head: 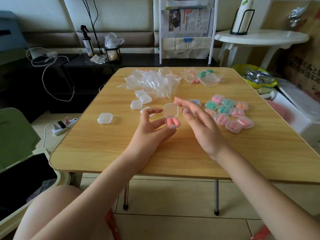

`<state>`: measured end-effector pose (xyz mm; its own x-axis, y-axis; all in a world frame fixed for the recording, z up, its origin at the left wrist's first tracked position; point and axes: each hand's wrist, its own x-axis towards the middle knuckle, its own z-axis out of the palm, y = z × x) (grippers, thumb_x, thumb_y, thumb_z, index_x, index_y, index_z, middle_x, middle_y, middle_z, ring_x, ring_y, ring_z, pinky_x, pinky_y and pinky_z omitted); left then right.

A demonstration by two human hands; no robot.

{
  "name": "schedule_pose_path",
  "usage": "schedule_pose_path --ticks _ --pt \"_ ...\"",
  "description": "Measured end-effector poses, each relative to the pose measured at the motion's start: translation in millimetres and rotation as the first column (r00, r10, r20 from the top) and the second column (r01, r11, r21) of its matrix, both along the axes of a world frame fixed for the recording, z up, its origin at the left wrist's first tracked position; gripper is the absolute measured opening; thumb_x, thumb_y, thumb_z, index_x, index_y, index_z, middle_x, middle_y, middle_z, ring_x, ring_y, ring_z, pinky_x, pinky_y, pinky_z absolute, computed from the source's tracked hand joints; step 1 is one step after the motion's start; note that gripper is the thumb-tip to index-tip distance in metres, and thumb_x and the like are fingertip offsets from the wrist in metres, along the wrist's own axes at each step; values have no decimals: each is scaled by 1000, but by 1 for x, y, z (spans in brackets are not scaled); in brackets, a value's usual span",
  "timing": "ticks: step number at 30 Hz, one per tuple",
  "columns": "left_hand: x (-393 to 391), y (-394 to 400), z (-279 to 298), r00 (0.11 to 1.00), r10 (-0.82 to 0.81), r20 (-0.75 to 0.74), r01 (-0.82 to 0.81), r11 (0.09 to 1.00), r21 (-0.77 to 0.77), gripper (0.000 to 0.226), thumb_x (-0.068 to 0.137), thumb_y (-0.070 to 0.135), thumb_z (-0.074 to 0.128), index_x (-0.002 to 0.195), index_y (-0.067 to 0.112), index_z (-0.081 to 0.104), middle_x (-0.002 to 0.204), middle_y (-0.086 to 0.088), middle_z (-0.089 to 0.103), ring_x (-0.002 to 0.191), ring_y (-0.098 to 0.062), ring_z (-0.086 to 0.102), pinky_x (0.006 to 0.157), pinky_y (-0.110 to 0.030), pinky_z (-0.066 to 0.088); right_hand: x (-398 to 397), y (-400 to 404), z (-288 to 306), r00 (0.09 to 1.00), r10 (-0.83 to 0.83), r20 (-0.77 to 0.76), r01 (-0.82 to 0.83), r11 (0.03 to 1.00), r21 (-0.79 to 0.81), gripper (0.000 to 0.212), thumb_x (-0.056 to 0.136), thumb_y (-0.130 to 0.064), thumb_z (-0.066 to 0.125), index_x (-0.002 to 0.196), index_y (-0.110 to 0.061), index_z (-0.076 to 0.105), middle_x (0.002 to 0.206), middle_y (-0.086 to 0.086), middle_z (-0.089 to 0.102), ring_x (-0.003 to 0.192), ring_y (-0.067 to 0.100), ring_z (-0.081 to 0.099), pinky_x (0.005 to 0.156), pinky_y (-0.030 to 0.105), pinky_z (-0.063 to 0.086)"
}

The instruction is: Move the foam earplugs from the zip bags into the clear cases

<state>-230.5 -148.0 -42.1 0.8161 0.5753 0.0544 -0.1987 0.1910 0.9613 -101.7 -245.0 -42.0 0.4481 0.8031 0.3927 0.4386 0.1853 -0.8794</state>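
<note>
My left hand (152, 129) holds a small clear case (171, 116) above the wooden table (103, 149). Its lid stands up open, and two pink earplugs (171, 122) lie in its base. My right hand (199, 120) hovers just right of the case with spread fingers and nothing in it. Several filled cases (230, 113) with pink, green and orange plugs sit to the right. Several empty closed cases (140, 99) lie to the left, one (105, 118) apart from them. Empty zip bags (154, 82) are piled at the back. Zip bags still holding plugs (202, 76) lie at the back right.
A green bin (15, 135) stands at the left. A power strip (64, 125) and cable lie on the floor. A white round table (259, 38) and a yellow-green bowl (256, 78) are at the right. A newspaper rack (187, 32) stands behind the table.
</note>
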Motion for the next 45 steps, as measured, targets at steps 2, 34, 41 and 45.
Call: schedule_pose_path --ticks 2,34,41,45 --pt "-1 0 1 1000 9 -2 -9 1000 -28 55 75 14 76 115 16 39 116 -15 67 102 -21 65 97 -35 49 -1 -1 3 1000 -7 3 7 1000 17 32 92 -28 47 122 -28 59 121 -9 60 112 3 52 94 20 39" --pt "5 -3 4 992 120 -43 -123 989 -80 30 89 11 61 115 3 48 117 -18 61 98 -24 68 85 -33 56 0 5 -5 938 -188 291 168 982 91 18 89 -19 67 107 -20 67 102 -12 66 98 -1 58 79 13 47" --pt "6 -3 0 980 134 -149 -110 981 158 19 87 6 64 104 11 56 118 -8 58 99 -20 68 88 -34 55 28 1 9 926 -341 163 315 935 166 13 87 -14 67 98 -18 64 96 -12 67 91 2 62 69 19 51" --pt "13 1 4 969 52 -242 10 969 249 17 87 5 64 99 14 56 115 -11 61 86 -17 68 74 -29 58 69 9 18 902 -414 121 413 910 38 15 85 -13 69 88 -25 61 97 -5 71 88 10 66 69 27 51"
